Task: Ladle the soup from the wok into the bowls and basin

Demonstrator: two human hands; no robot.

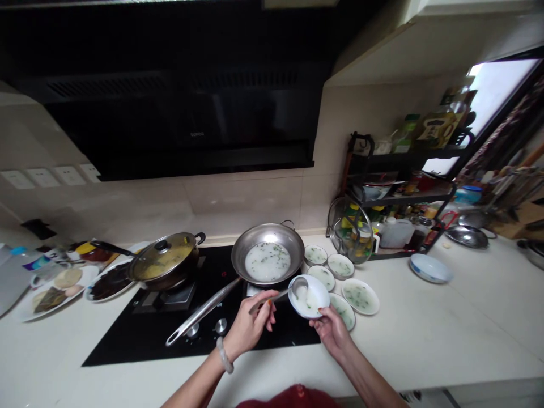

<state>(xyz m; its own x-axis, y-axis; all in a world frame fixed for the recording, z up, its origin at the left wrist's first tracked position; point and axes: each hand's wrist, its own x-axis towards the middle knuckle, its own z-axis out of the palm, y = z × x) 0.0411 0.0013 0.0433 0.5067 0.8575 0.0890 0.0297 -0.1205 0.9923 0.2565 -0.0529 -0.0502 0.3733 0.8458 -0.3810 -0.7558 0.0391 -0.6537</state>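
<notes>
My left hand (254, 318), a bracelet on its wrist, is closed round the handle of a ladle (300, 285). The ladle's bowl is tipped inside a white bowl (306, 310) that holds some pale soup with green bits. My right hand (332, 331) grips this bowl by its near right rim, above the right edge of the stove. Behind them a steel wok (242, 256) sits on the right burner, with whitish soup and chopped greens (268, 262) in it. Several filled bowls, among them a wide one (360, 297), stand on the counter just beyond my right hand.
A lidded pan (163, 263) stands on the left burner. The wok's long handle (203, 313) juts toward the front left. Plates of food (55, 294) are at far left. A spice rack (399, 198), a leaning glass lid (349, 229) and a blue-white dish (430, 268) are at right.
</notes>
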